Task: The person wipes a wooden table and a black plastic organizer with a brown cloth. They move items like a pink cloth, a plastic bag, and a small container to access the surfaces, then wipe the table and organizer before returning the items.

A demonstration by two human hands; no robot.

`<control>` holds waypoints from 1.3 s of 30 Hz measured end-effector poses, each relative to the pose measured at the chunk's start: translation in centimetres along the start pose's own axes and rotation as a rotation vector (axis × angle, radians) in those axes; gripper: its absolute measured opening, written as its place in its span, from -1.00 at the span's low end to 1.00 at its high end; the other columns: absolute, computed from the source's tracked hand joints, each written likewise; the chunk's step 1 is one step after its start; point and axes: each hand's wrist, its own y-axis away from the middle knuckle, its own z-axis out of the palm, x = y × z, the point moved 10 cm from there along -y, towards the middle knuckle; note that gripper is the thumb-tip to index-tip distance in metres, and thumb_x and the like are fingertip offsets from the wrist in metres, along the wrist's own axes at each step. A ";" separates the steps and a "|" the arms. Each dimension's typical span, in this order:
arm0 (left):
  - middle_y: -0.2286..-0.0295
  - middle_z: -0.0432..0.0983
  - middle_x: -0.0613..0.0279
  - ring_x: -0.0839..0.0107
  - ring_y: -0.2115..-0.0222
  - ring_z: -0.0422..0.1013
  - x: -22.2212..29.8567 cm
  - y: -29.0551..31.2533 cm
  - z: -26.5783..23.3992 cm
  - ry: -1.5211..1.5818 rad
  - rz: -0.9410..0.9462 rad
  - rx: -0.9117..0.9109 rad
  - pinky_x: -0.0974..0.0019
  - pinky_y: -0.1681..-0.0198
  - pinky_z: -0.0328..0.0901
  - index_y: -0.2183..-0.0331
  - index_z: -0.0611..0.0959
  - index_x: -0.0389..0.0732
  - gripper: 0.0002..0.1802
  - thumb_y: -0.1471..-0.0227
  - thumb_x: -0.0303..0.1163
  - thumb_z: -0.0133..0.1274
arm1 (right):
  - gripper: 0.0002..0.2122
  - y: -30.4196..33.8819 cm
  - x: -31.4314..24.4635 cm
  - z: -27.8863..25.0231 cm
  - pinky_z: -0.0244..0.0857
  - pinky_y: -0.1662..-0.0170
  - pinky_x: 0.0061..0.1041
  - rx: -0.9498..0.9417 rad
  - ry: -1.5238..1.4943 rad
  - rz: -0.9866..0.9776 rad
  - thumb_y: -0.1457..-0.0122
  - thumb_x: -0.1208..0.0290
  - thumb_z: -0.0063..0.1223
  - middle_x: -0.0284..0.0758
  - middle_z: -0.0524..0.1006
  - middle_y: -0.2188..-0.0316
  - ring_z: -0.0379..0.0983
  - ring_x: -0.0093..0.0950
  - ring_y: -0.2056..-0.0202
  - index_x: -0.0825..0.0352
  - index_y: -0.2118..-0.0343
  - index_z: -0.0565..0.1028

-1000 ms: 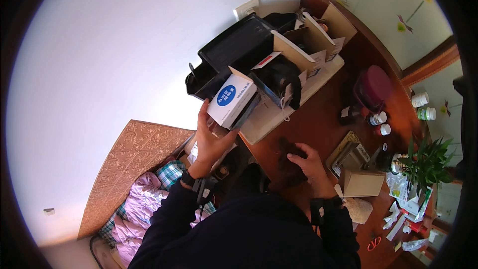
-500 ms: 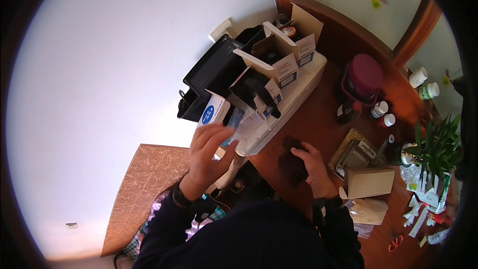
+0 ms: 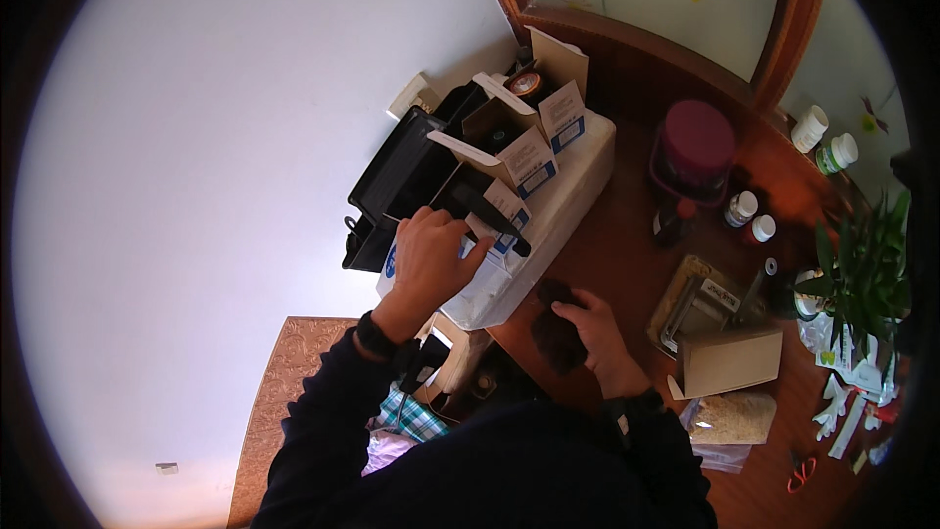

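Note:
My left hand (image 3: 429,260) is over a white box with a blue oval (image 3: 391,263). Its thumb stands apart from the bent fingers, whose tips are hidden; nothing shows held in it. Just right of it, a black curved strap (image 3: 490,218) sticks out of the nearest of several open cartons (image 3: 527,165). Lower right, above the brown table, my right hand (image 3: 599,338) is closed round a dark brown lumpy item (image 3: 558,333), with the thumb on top. What the item is made of is too dark to make out.
The cartons stand on a white foam block (image 3: 578,201) at the table's left edge, beside a black case (image 3: 397,171). A purple lidded tub (image 3: 697,142), white bottles (image 3: 741,208), a metal tool on a tray (image 3: 707,304), a plant (image 3: 867,260) and red scissors (image 3: 801,475) are on the right.
My left hand has moved up and right to the white box and cartons, its fingers bending down. The right hand still holds the brown item. The view has shifted slightly.

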 end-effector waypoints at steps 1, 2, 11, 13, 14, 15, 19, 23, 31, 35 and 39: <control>0.64 0.44 0.26 0.33 0.45 0.32 0.0 0.1 0.2 0.014 0.001 -0.007 0.22 0.33 0.16 0.55 0.74 -0.22 -0.71 0.13 -0.16 0.26 | -0.70 -0.1 0.1 -0.1 0.45 0.35 -0.49 0.007 -0.020 0.014 -0.10 0.48 0.17 -0.24 0.55 0.36 0.53 -0.46 0.40 0.43 0.11 0.46; 0.64 0.44 0.26 0.31 0.45 0.33 -0.1 0.2 0.4 0.033 0.001 -0.019 0.22 0.34 0.15 0.55 0.73 -0.22 -0.72 0.15 -0.18 0.25 | -0.70 -0.3 0.1 -0.1 0.45 0.36 -0.49 0.007 -0.016 0.008 -0.10 0.47 0.17 -0.24 0.55 0.36 0.53 -0.45 0.40 0.43 0.11 0.46; 0.65 0.46 0.26 0.35 0.51 0.31 0.0 0.9 -0.1 -0.062 0.131 -0.028 0.23 0.39 0.19 0.60 0.71 -0.23 -0.71 0.16 -0.18 0.29 | -0.62 -1.3 0.0 0.1 0.50 0.33 -0.43 0.007 -0.035 0.015 -0.09 0.44 0.20 -0.20 0.56 0.30 0.55 -0.40 0.35 0.45 0.04 0.43; 0.64 0.48 0.25 0.34 0.51 0.33 0.3 1.1 -0.7 0.009 0.191 -0.058 0.24 0.42 0.23 0.58 0.71 -0.23 -0.72 0.14 -0.18 0.29 | -0.63 -1.4 -0.1 0.1 0.50 0.32 -0.43 0.010 -0.054 0.008 -0.09 0.45 0.19 -0.20 0.56 0.30 0.56 -0.40 0.34 0.45 0.04 0.43; 0.64 0.49 0.25 0.33 0.51 0.34 0.3 1.2 -0.9 0.039 0.207 -0.092 0.25 0.43 0.24 0.58 0.71 -0.23 -0.72 0.13 -0.19 0.28 | -0.63 -1.5 -0.4 0.2 0.50 0.31 -0.43 0.005 -0.042 -0.014 -0.10 0.45 0.19 -0.20 0.56 0.30 0.56 -0.40 0.34 0.45 0.04 0.43; 0.62 0.52 0.24 0.31 0.48 0.39 -0.1 1.2 -1.0 0.016 0.199 -0.161 0.27 0.43 0.30 0.52 0.73 -0.22 -0.73 0.11 -0.19 0.27 | -0.63 -1.4 -0.6 0.0 0.50 0.30 -0.43 0.009 -0.041 -0.018 -0.10 0.45 0.18 -0.20 0.56 0.30 0.56 -0.40 0.33 0.45 0.04 0.43; 0.57 0.55 0.26 0.44 0.61 0.39 -3.6 -1.0 -6.8 0.139 0.098 -0.221 0.38 0.51 0.27 0.43 0.74 -0.12 -0.89 0.04 -0.32 0.25 | -0.64 -1.0 -1.1 -0.9 0.50 0.28 -0.43 0.054 -0.064 0.023 -0.10 0.45 0.18 -0.20 0.56 0.29 0.56 -0.39 0.32 0.46 0.05 0.43; 0.56 0.54 0.28 0.58 0.64 0.26 -3.9 -7.8 -12.1 0.206 0.201 -0.003 0.46 0.60 0.15 0.37 0.74 -0.19 -0.87 -0.04 -0.36 0.21 | -0.64 -0.6 -2.3 -1.0 0.51 0.29 -0.41 0.079 -0.027 0.015 -0.11 0.45 0.17 -0.18 0.56 0.28 0.56 -0.37 0.33 0.46 0.05 0.43; 0.49 0.60 0.04 0.20 0.46 0.52 -4.5 -17.5 -2.2 -0.169 0.232 -0.325 0.18 0.33 0.38 0.40 0.72 -0.21 -0.82 0.04 -0.32 0.13 | -0.60 -0.6 -3.6 -0.6 0.47 0.22 -0.44 0.031 -0.085 -0.045 -0.10 0.41 0.19 -0.19 0.55 0.29 0.55 -0.37 0.29 0.45 0.01 0.43; 0.52 0.54 -0.08 -0.05 0.45 0.48 -5.3 -19.5 3.2 -0.286 0.278 -0.574 0.04 0.36 0.38 0.43 0.67 -0.20 -0.80 0.12 -0.29 0.16 | -0.58 -1.4 -2.8 -3.1 0.43 0.16 -0.48 0.173 0.036 0.041 -0.08 0.36 0.22 -0.22 0.55 0.23 0.53 -0.41 0.28 0.42 0.01 0.44; 0.57 0.55 -0.06 -0.07 0.48 0.50 -3.6 -19.2 2.1 -0.210 0.371 -0.321 0.07 0.40 0.40 0.54 0.64 -0.29 -0.84 0.11 -0.38 0.14 | -0.63 -1.3 -3.6 -3.1 0.48 0.27 -0.45 0.150 -0.118 -0.020 -0.09 0.44 0.20 -0.21 0.56 0.27 0.54 -0.41 0.31 0.43 0.05 0.44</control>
